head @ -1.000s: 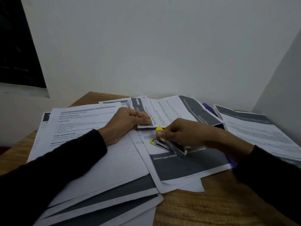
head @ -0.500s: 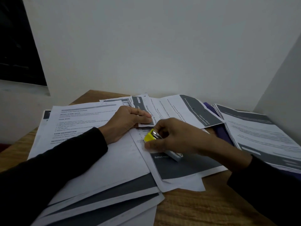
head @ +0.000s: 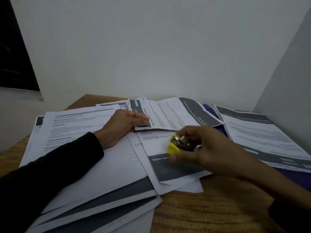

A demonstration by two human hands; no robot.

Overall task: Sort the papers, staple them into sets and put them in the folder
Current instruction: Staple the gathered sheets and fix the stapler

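Observation:
Printed papers with grey header bands cover most of the wooden table point(head: 210, 211). My left hand point(head: 121, 126) pinches the near corner of a small paper set point(head: 171, 115), thumb on top, at the middle back. My right hand point(head: 207, 152) grips a small yellow and metal stapler point(head: 176, 143) just right of that corner, above a sheet titled "Boiled eggs" point(head: 168, 169). The stapler's jaws point left toward the held corner. A purple folder point(head: 208, 109) peeks out under the papers at the back right.
A large overlapping pile of sheets point(head: 80, 125) lies on the left under my left forearm. Another stack point(head: 262, 137) sits at the right beside the wall. White walls close off the back and right. Bare wood shows at the front right.
My right hand has lifted and turned the stapler, moving it right and slightly up from the sheet; its yellow end now faces the held corner. My left hand keeps its hold.

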